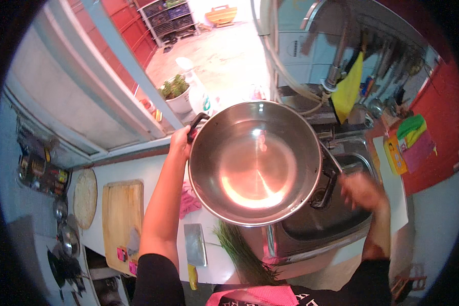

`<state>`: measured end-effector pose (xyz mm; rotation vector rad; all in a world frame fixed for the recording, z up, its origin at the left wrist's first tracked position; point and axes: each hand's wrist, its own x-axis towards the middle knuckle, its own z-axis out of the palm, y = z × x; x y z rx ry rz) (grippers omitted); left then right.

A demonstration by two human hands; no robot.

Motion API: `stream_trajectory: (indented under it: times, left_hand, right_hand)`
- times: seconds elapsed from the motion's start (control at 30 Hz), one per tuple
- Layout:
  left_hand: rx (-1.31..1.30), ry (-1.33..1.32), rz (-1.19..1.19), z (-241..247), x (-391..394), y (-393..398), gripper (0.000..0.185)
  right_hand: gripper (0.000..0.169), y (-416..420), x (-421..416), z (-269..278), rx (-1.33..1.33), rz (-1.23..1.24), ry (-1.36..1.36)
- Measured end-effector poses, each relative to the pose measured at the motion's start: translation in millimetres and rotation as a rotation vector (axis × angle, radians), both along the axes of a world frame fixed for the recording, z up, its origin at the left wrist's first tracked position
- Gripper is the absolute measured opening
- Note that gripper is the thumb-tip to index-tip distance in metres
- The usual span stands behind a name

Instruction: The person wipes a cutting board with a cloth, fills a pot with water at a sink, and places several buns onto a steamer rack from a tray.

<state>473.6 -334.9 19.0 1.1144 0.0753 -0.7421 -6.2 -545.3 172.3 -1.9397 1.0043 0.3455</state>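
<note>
A large round stainless steel pot [256,162] is held up before me, its shiny inside facing the camera. My left hand [181,141] grips its black loop handle [197,124] at the upper left. On the right, my blurred right hand [361,191] is beside the pot, over the sink, apart from the second black handle [326,189]. A thin rod-like thing [332,156] runs from near the rim to the fingers of that hand; its kind and whether it is gripped are unclear. The steel sink basin [329,222] lies below, partly hidden by the pot.
A cleaver [195,244] with a yellow handle and a bunch of thin green stalks [243,250] lie on the white counter. Farther left are a wooden cutting board [118,214] and a round board [85,199]. A faucet [332,72], spray bottle [198,91] and potted plant [176,95] stand behind.
</note>
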Motion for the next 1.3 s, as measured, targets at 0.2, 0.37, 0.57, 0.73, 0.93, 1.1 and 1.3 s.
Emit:
stream_trajectory:
  times: [0.2,0.37,0.57,0.73,0.93,1.1,1.3]
  left_hand:
    - [0.027,0.091,0.118,4,2,-14,0.016]
    - [0.205,-0.019,0.262,8,-13,2,0.005]
    - [0.036,0.017,0.162,54,-52,93,0.006]
    - [0.023,-0.118,0.143,103,-110,244,0.015]
    - [0.015,-0.209,0.226,151,-215,435,0.018]
    - [-0.030,-0.299,0.420,177,-323,631,0.018]
    - [0.001,-0.372,0.716,201,-449,856,0.011]
  right_hand:
    - [0.039,64,7,-104,0.237,-0.548,-0.832]
    - [0.026,75,32,-116,0.306,-0.813,-1.089]
    - [0.025,111,16,-85,0.248,-0.617,-1.061]
    - [0.026,153,16,-43,0.391,-0.322,-1.242]
    - [0.022,269,1,-3,0.704,-0.223,-1.267]
    - [0.020,427,0,14,0.736,-0.321,-1.109]
    - [0.018,607,21,-24,0.959,0.068,-1.060]
